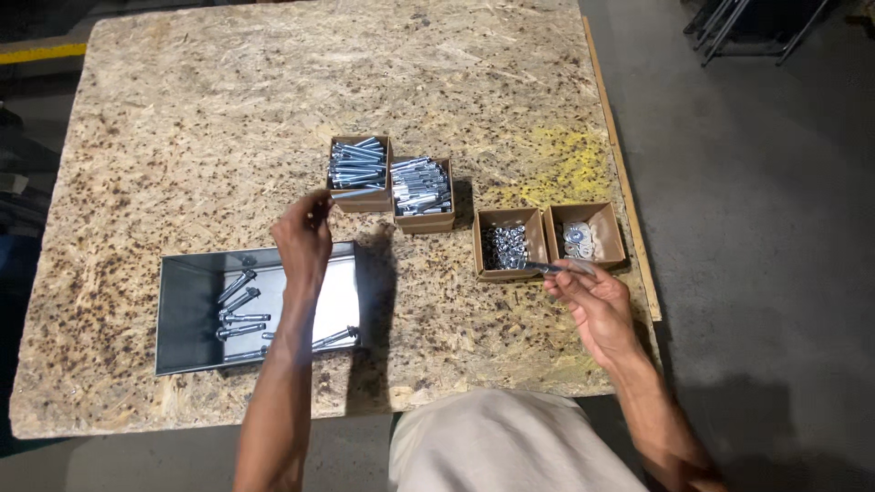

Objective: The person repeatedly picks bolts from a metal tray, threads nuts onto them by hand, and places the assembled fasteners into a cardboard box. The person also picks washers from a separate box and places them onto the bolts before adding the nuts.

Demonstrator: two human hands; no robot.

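Our left hand point(303, 235) is up over the middle of the worktop point(228, 118), fingers pinched together just beside the nearer-left box of bolts point(359, 171). We can't tell whether anything's actually in the pinch. Our right hand point(591, 296) is clamped on a single bolt point(550, 268) near the right edge. That bolt lies roughly side to side, its free end pointing left over the near lip of the box of nuts point(509, 242), with the box of washers point(583, 236) just right of that. So the nuts sit right off the bolt's tip, and the right hand is by far the closer one. The steel tray point(182, 364) of bolts sits towards the near-left corner, below the left hand.
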